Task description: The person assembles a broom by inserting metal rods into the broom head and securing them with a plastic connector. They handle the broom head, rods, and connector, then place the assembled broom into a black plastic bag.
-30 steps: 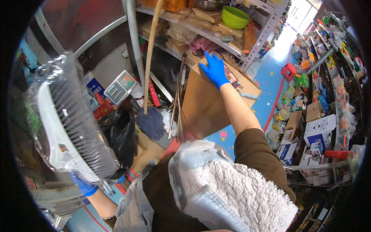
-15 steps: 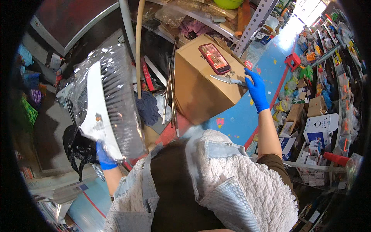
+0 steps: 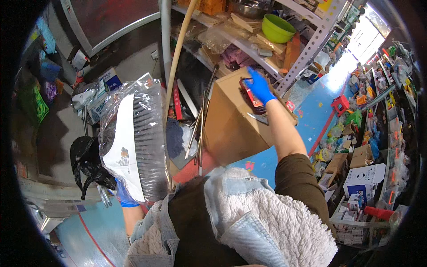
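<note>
Head view: left hand (image 3: 126, 196), fingers around one bagged broom head (image 3: 121, 147); right hand (image 3: 261, 87), fingers on one phone (image 3: 256, 102), grip unclear.

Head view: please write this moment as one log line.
left hand: holds plastic-wrapped broom head | right hand: at red-edged phone, grip unclear | knife: on cardboard box, near phone

The bare right forearm (image 3: 288, 135) is stretching over the right side of the cardboard box (image 3: 231, 120), and the blue-gloved right hand (image 3: 261, 86) is reaching across the box's top, its back facing up. Well left of the box and nearer the body, the blue-gloved left hand (image 3: 126, 195) is gripping, its fingers mostly hidden, the left forearm (image 3: 133, 219) supporting it from below.
</note>
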The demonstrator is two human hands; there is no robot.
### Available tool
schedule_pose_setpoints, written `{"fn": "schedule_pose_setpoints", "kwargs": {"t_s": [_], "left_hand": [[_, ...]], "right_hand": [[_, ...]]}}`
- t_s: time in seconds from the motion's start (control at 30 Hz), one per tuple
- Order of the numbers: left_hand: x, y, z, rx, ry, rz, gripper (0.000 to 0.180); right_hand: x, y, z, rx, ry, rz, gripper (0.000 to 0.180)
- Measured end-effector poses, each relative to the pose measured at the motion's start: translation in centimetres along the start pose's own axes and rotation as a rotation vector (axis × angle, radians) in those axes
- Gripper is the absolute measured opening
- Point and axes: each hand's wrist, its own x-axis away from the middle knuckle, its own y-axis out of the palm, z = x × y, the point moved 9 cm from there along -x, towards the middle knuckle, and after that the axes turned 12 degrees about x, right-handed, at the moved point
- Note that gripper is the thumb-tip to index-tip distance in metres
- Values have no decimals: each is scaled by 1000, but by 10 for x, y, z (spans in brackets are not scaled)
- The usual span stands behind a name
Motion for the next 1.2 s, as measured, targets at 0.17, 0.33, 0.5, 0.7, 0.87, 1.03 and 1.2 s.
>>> {"fn": "schedule_pose_setpoints", "kwargs": {"t_s": [0.17, 0.33, 0.5, 0.7, 0.87, 1.03, 1.2], "left_hand": [[27, -34, 18, -96, 97, 99, 53], [7, 4, 26, -267, 144, 62, 54], [-26, 105, 5, -526, 59, -91, 64], [-37, 194, -32, -1056, 80, -335, 67], [-43, 207, -55, -1438, 277, -411, 68], [-42, 188, -65, -1819, 397, -263, 66], [-43, 175, -69, -1960, 436, -194, 67]], "right_hand": [[36, -65, 40, -297, 0, 107, 37], [152, -80, 49, -85, 117, -94, 31], [202, -85, 26, 226, 26, -36, 31], [201, -106, -17, -69, 17, 43, 22], [188, -108, -124, -306, -168, -165, 39], [191, -81, -223, 157, -584, -335, 48], [191, -59, -258, 293, -801, -248, 47]]}}
